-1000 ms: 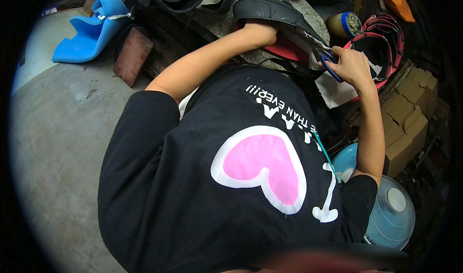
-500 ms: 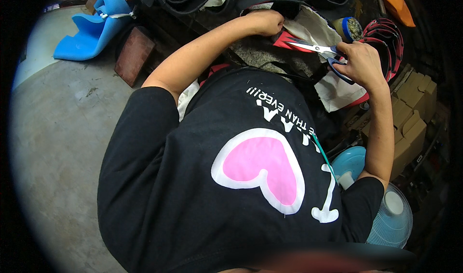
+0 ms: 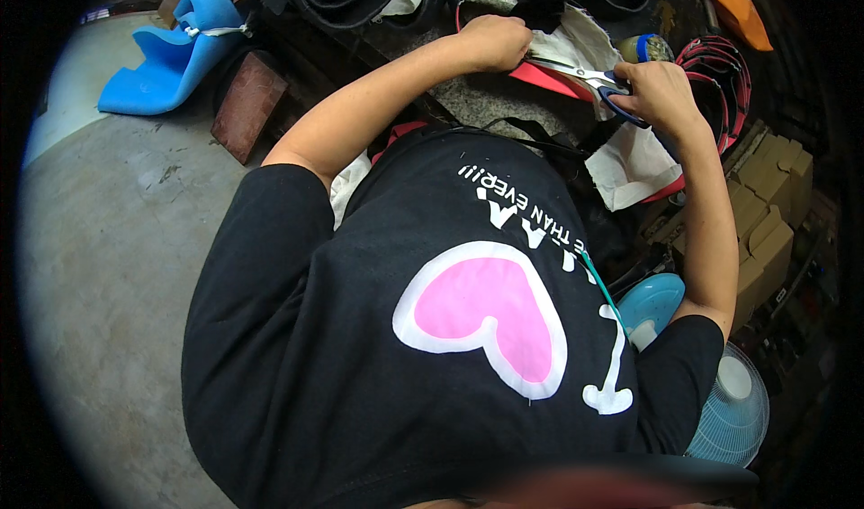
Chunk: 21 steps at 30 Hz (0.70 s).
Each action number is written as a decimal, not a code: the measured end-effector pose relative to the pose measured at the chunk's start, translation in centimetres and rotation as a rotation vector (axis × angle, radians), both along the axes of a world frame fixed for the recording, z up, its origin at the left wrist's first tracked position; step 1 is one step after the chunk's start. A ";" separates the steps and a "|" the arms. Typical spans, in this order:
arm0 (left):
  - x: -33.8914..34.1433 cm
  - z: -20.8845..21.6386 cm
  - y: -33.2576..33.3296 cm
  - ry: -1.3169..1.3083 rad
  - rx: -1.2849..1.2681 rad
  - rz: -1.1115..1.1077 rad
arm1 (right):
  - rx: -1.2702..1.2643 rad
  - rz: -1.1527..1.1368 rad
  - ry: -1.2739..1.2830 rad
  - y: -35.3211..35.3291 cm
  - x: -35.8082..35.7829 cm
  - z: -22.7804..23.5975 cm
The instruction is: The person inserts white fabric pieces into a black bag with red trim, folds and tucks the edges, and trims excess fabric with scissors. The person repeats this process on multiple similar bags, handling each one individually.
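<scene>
A: Where are the scissors [image 3: 589, 79]?

B: At one o'clock, between the left hand [image 3: 490, 43] and the right hand [image 3: 661, 95], over the sheet [image 3: 576, 45].

A: And around them?

B: Foam piece [image 3: 175, 54] at ten o'clock, brick [image 3: 247, 104] beside it, fan [image 3: 724, 410] at four o'clock, boxes [image 3: 765, 212] at three.

R hand [image 3: 661, 95] fingers wrapped thru the scissors [image 3: 585, 77] handles, so loops mostly hidden; blade tips run under the L hand [image 3: 490, 41], can't tell if blades are open or closed. L hand's fingertips curl out of sight into the white sheet [image 3: 576, 41]. Red piece [image 3: 549, 81] mostly covered by sheet & scissors, outline unclear. Black T-shirt [image 3: 360, 347] hides the lap & near part of the work surface. Pale blue fan [image 3: 729, 410] partly behind R sleeve. Orange item [image 3: 733, 5] cut off at the dark rim. Bottom edge blurred reddish, can't identify
</scene>
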<state>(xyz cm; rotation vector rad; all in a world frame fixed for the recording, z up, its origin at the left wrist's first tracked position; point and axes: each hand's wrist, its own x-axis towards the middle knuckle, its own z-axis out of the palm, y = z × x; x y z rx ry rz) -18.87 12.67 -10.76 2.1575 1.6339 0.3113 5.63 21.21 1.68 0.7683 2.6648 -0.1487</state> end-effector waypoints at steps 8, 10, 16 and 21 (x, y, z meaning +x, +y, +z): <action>0.4 0.5 -1.2 0.031 0.066 -0.002 | -0.104 0.000 -0.043 0.3 0.2 -1.0; 0.4 0.4 -1.3 0.013 0.106 0.003 | -0.070 0.024 -0.040 0.3 0.1 -1.0; 0.7 -0.1 -1.9 0.008 0.169 0.017 | -0.155 0.034 -0.120 0.0 0.0 -1.6; 0.6 -0.9 -2.3 -0.099 0.113 0.170 | -0.245 -0.046 -0.086 -1.0 0.7 -2.1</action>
